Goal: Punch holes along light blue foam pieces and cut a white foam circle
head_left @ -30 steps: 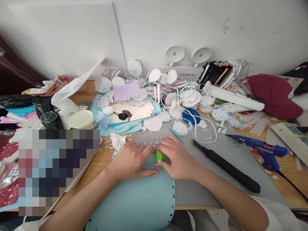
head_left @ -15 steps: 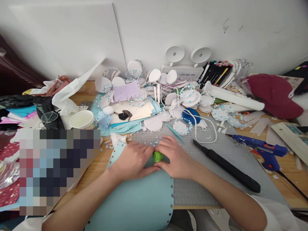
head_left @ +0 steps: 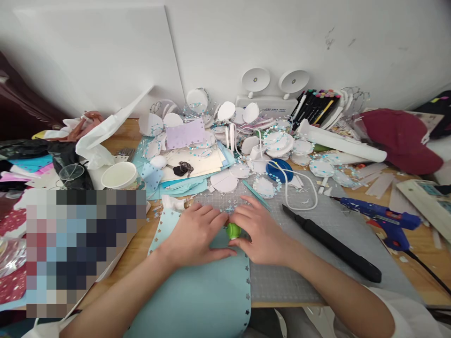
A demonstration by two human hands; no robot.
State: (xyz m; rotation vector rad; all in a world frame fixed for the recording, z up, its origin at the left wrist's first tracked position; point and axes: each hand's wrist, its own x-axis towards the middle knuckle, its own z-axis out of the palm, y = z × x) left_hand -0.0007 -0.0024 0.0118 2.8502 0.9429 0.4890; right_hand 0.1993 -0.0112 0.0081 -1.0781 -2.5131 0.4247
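Note:
A light blue sheet of paper [head_left: 197,291] with small flower-shaped holes along its edges lies in front of me and hangs over the table's near edge. My right hand [head_left: 262,232] grips a small green craft punch [head_left: 233,230] between fingers and thumb, at the sheet's far edge. My left hand [head_left: 195,234] holds the sheet down just left of the punch, its index fingertip close to the punch and its thumb stretched over the paper. The undersides of the fingers are hidden. Small blue paper bits [head_left: 230,208] are scattered just beyond my hands.
A grey cutting mat [head_left: 282,281] lies under the sheet. On the right are a black cutter knife [head_left: 338,246] and a blue glue gun [head_left: 384,213]. Behind lie white discs with trimmings [head_left: 225,180], keys [head_left: 183,168] and a white cable [head_left: 303,208]. A paper cup [head_left: 120,175] stands left.
The blue sheet has slid a little to the left. The punch is slightly farther right in my right hand, and my left thumb has come off its side.

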